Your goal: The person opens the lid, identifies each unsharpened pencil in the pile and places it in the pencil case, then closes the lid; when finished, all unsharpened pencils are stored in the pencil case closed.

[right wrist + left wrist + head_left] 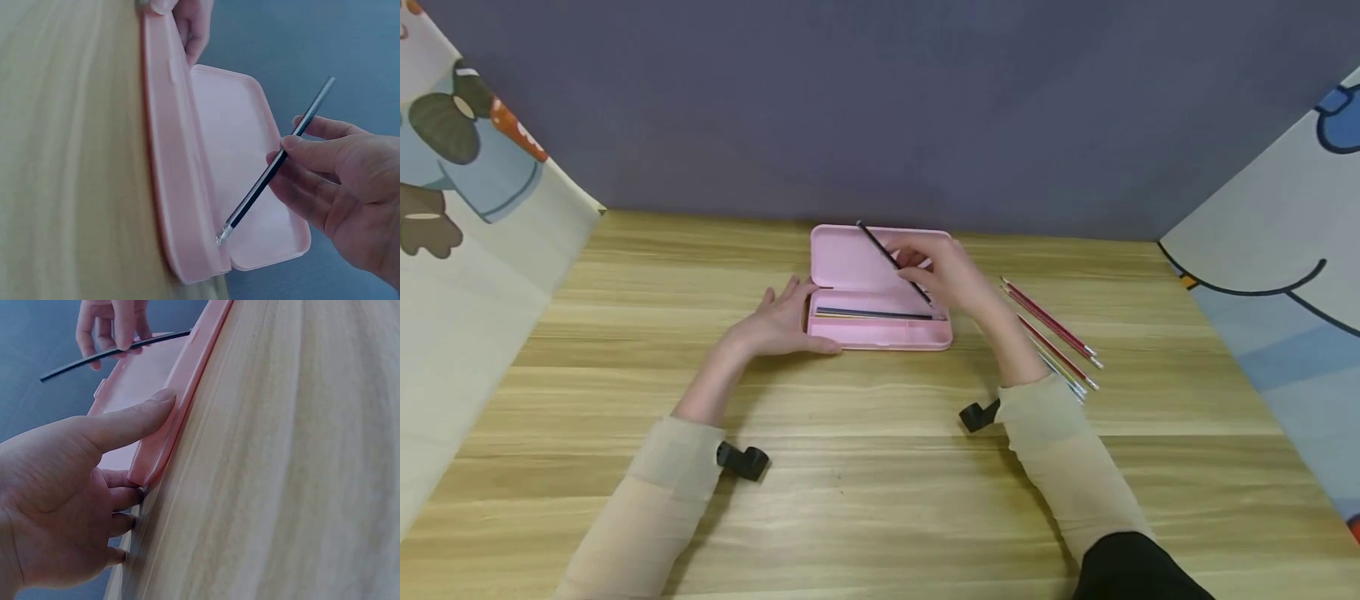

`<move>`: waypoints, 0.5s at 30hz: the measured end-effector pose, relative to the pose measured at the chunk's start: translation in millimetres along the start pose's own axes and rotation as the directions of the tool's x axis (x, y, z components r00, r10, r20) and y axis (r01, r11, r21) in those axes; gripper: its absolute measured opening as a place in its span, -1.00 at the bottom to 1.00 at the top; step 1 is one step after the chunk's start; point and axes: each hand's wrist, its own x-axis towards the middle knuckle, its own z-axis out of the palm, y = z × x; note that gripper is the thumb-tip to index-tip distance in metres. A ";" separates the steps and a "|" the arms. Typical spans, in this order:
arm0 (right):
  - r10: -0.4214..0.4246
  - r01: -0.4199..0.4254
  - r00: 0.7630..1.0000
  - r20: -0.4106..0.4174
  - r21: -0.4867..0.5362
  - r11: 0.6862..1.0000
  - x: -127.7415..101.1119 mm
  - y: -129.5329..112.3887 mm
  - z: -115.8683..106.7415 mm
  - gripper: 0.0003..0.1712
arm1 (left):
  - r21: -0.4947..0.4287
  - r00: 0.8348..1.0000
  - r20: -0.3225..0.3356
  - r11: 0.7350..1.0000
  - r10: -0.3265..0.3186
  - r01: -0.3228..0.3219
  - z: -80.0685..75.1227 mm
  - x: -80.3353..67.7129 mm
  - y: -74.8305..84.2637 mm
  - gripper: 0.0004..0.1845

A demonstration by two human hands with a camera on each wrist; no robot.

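A pink pencil case (pixel 880 335) lies on the table with its lid (pixel 844 257) raised at the back. My left hand (pixel 775 323) steadies its left end, thumb against the front wall and fingers round the side, as the left wrist view shows. Over the right half of the case, my right hand (pixel 943 265) pinches a black pencil (pixel 255 189) near its middle. This pencil slants, its silvery end down by the case's right end. Several pencils (pixel 872 314) lie lengthwise in the rear compartment.
To the right, partly behind my right forearm, several loose pencils (pixel 1054 323) lie slanted on the wooden table (pixel 865 500), red ones among them. A dark grey panel (pixel 880 108) rises along the table's back edge, right behind the lid.
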 end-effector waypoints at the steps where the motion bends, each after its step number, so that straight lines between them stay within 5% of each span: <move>1: -0.007 0.007 1.000 0.019 -0.009 1.000 0.3 0.8 1.5 -0.63 | 0.002 1.000 0.000 1.000 -0.001 0.001 -0.1 -0.1 0.1 0.14; 7: 0.021 -0.009 0.987 0.162 -0.074 0.997 0.1 2.8 7.8 -0.56 | 0.008 1.000 -0.003 1.000 -0.003 0.003 0.3 0.4 -0.3 0.13; 15: -0.016 0.051 0.977 0.215 -0.156 0.986 -1.4 2.9 20.2 -0.50 | 0.014 1.000 0.002 1.000 -0.011 0.011 0.4 1.1 -0.6 0.15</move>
